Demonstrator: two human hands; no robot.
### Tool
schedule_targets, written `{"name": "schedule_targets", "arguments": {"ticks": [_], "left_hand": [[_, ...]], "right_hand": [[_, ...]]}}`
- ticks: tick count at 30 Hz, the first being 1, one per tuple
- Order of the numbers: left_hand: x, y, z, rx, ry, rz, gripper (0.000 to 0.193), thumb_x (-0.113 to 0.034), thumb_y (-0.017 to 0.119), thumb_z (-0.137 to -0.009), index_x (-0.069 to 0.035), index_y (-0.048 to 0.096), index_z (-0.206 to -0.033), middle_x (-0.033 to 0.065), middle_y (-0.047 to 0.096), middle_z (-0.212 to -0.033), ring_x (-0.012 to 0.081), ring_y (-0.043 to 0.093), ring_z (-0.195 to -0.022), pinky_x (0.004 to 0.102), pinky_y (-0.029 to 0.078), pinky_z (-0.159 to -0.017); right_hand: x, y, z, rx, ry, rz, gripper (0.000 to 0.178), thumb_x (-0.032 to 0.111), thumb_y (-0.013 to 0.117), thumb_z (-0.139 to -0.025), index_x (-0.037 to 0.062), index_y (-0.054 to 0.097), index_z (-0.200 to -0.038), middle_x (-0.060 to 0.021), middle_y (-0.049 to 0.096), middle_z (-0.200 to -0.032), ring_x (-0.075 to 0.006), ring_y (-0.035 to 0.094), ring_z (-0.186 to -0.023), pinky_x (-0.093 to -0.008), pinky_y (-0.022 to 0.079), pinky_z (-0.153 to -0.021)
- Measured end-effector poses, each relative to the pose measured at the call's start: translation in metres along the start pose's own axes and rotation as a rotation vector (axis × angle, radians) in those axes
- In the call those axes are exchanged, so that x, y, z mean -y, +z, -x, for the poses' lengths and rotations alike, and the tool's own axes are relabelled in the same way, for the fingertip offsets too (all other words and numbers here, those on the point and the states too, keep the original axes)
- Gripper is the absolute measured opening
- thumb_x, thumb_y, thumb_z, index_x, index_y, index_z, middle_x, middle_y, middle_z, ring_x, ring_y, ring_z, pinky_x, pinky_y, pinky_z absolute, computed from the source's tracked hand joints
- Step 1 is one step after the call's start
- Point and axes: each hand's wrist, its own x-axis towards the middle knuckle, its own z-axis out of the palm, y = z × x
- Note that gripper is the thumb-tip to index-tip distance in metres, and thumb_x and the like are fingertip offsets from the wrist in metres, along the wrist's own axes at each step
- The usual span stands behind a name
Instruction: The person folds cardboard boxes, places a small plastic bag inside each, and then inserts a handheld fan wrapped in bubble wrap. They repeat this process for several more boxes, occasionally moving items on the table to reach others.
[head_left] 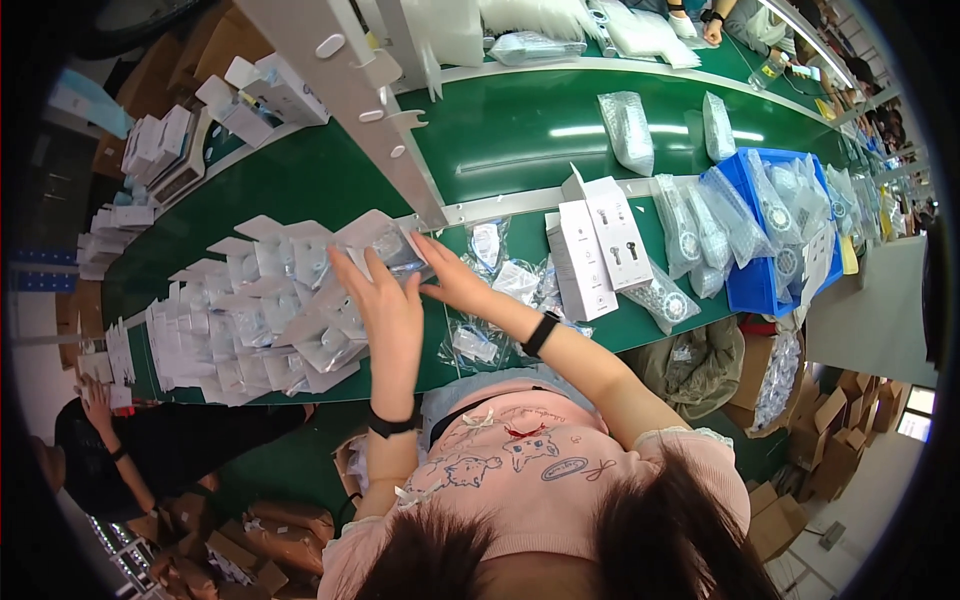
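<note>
My left hand reaches over the right end of a cluster of open white boxes. Its fingers are spread and touch a white box that has raised flaps and clear plastic inside. From the other side my right hand comes up to that same box, fingers stretched apart along its right edge. The lower part of the box is hidden behind my hands. Small clear bags with white and blue contents lie on the green table just right of my right hand.
Two closed white printed boxes stand to the right. Bubble-wrapped items lie beside a blue bin of similar packs. A pale metal post rises behind my hands. Another person's hand is at the far left.
</note>
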Motion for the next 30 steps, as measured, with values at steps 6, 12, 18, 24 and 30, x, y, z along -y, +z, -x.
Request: {"name": "schedule_targets", "arguments": {"ticks": [6,12,18,24,30], "left_hand": [[-0.035,0.008,0.017,0.262,0.023,0.448,0.059,-0.010,0.063,-0.073,0.003,0.033,-0.121,0.0253,0.020,-0.132,0.0402,0.025,-0.121,0.0424,0.028,-0.097],[-0.073,0.135,0.036,0.644,-0.142,0.987,0.072,-0.016,0.068,-0.068,0.001,0.028,-0.125,0.0230,0.035,-0.124,0.0339,0.038,-0.114,0.0379,0.035,-0.092],[-0.117,0.201,0.048,0.569,-0.059,0.994,0.080,-0.015,0.071,-0.063,-0.001,0.025,-0.128,0.0219,0.035,-0.122,0.0320,0.037,-0.114,0.0388,0.036,-0.092],[-0.120,0.121,0.045,0.263,0.081,0.791,0.090,-0.009,0.074,-0.054,-0.006,0.023,-0.128,0.0189,0.029,-0.122,0.0340,0.034,-0.113,0.0393,0.030,-0.095],[-0.076,0.068,0.007,0.379,0.088,1.262,0.095,-0.012,0.077,-0.050,-0.011,0.023,-0.128,0.0182,0.025,-0.125,0.0357,0.032,-0.114,0.0404,0.030,-0.095]], "right_hand": [[0.024,-0.141,0.025,-0.310,0.134,0.814,0.042,0.010,0.063,-0.066,0.0060,0.052,-0.107,-0.0178,0.046,-0.114,-0.0345,0.040,-0.109,-0.0429,0.034,-0.089],[-0.010,-0.198,0.066,-0.280,0.326,1.153,0.052,0.020,0.065,-0.068,0.0021,0.048,-0.113,-0.0192,0.041,-0.120,-0.0394,0.038,-0.109,-0.0481,0.031,-0.090],[-0.053,-0.197,0.090,-0.233,0.433,1.105,0.063,0.033,0.065,-0.068,0.0038,0.043,-0.119,-0.0180,0.036,-0.126,-0.0375,0.033,-0.115,-0.0461,0.028,-0.094],[0.004,-0.190,0.081,-0.293,0.370,-0.187,0.088,0.040,0.071,-0.063,0.0055,0.026,-0.131,-0.0148,0.030,-0.133,-0.0288,0.022,-0.126,-0.0407,0.021,-0.100],[0.023,-0.167,0.062,-0.092,0.190,-0.615,0.086,0.032,0.069,-0.069,0.0029,0.020,-0.132,-0.0141,0.034,-0.130,-0.0271,0.027,-0.123,-0.0385,0.021,-0.101]]}}
